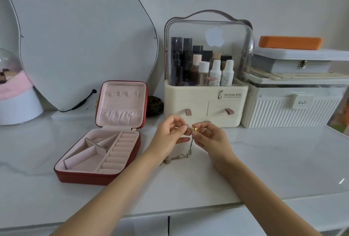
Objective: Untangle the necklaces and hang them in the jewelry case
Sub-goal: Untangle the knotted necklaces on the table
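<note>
A white marble-patterned countertop point(264, 160) carries everything. Against the wall at its back-left leans a large curvy mirror point(79, 37) with a black cord trailing from its lower edge. At the back edge, right of centre, stands a cream cosmetics organizer point(205, 103) with a clear domed cover, bottles inside and two drawers with pink pulls. To its right, at the back-right corner, sits a white ribbed storage box point(290, 111), with a grey box point(294, 62) stacked on it and an orange block point(290, 42) on top. At the far left edge stands a glass dome on a white base point(17, 103).

Left of centre, the red jewelry case point(98, 152) lies open, its lid upright toward the back edge; the pink lining shows a row of hooks and a gathered pocket in the lid, and dividers and ring rolls in the base.

Just right of the case, in front of the organizer, the person's left hand point(168, 133) and right hand point(211, 137) meet above the countertop. Each has its thumb and fingertips curled and pinching the tangled necklaces point(190, 129), gold-coloured chains with a small gold pendant between the two hands. The rest of the chain hangs down and trails onto the countertop below the left wrist.
</note>
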